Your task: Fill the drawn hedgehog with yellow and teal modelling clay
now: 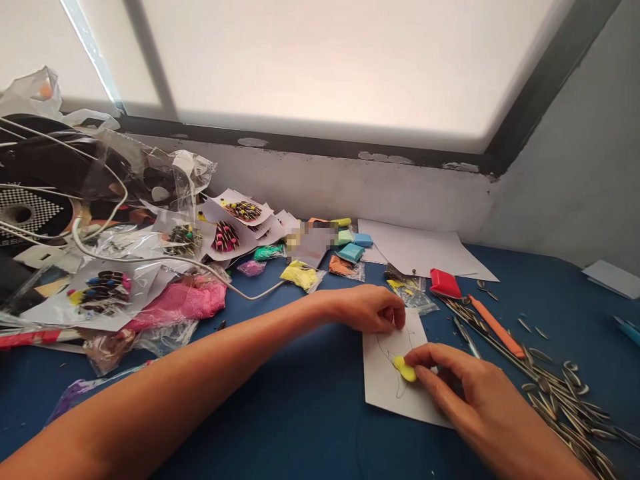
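A dark blue surface [310,407] runs back to a pale wall below a window, its dark frame [310,148] crossing beneath a light blind [340,60]. A grey wall [575,173] closes the room on the right. The left side is crowded: clear plastic bags, a white cable [150,257] looping across, a pink bundle [185,300], and white cards [225,235] bearing dark, seed-covered shapes with coloured dots. Small packets sit toward the back, among them a yellow packet [300,274] and a blue-green packet [351,252], near large white sheets [425,248]. On the right, a red packet [445,283], an orange tool [496,327] and many striped seeds [553,407] lie on the surface.

The right grip [465,387] is nearly closed, thumb and forefinger pinching the right edge of a flat, two-lobed yellow piece [406,371]. That piece is over the pencil-like lines on a white paper [377,390], which lies at an angle in front of the person. The left grip [375,308] is curled inward at the paper's far edge, fingertips down; whether it pinches anything there I cannot tell.
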A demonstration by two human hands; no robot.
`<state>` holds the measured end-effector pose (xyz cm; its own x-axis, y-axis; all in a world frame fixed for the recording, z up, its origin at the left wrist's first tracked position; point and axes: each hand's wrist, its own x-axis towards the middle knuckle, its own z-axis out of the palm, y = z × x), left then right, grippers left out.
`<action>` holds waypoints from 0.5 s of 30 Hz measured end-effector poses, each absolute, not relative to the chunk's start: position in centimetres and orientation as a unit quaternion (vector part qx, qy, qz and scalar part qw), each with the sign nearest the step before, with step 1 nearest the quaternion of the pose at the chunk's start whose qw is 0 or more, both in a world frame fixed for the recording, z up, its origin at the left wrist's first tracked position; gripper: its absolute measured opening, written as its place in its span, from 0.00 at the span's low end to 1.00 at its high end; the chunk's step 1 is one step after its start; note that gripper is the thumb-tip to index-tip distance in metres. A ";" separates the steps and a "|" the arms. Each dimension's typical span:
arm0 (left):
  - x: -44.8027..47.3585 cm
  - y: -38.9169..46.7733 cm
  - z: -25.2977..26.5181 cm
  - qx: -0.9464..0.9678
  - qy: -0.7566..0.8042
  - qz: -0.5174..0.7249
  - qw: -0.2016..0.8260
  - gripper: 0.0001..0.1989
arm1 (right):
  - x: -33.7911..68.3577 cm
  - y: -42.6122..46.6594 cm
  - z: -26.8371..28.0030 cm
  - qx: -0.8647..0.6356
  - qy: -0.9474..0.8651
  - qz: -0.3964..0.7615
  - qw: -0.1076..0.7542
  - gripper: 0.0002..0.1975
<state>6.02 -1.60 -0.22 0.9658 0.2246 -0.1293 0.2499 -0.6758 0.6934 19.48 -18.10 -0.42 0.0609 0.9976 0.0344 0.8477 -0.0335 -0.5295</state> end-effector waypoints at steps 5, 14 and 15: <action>6.2 -1.5 -0.3 0.922 0.124 -0.021 0.365 0.10 | 20.0 -18.2 -0.9 -0.668 -0.704 0.124 0.206 0.12; 6.2 -1.4 -0.4 0.925 0.122 -0.029 0.359 0.10 | 20.1 -18.6 -1.3 -0.633 -0.745 0.057 0.200 0.10; 6.2 -1.4 -0.3 0.925 0.123 -0.029 0.359 0.10 | 20.2 -18.7 -1.3 -0.628 -0.750 0.043 0.203 0.10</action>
